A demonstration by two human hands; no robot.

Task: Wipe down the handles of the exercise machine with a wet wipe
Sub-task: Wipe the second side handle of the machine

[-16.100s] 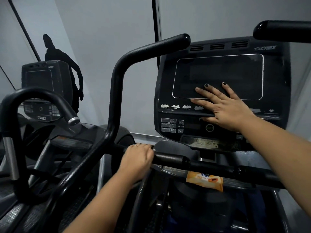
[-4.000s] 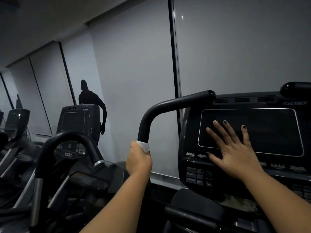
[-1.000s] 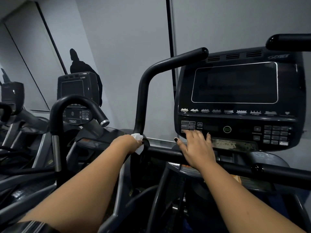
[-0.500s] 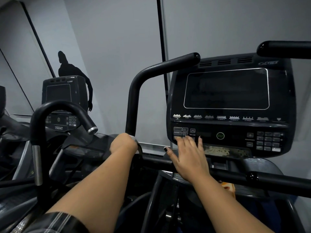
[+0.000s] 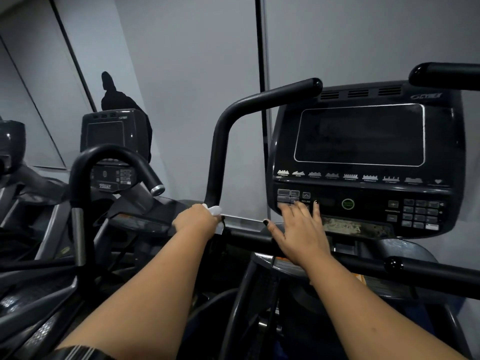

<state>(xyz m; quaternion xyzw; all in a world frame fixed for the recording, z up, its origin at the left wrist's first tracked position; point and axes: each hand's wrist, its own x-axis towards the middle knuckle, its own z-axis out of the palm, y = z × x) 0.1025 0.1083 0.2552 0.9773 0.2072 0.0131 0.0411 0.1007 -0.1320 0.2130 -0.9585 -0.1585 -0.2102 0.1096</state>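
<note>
Here, wipe (image 5: pixel 213 210) meets upright handle (image 5: pixel 217 157) — tip rightward.

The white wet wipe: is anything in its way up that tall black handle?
Nothing visible. The left hand holds the white wet wipe against the base of the tall curved black handle, whose bar is bare above, up to its rounded tip. The right hand rests aside on the black console.

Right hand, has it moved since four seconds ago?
Yes. The right hand has dropped down the console, from flat on the dark screen to the buttons below the screen's left corner.
</note>
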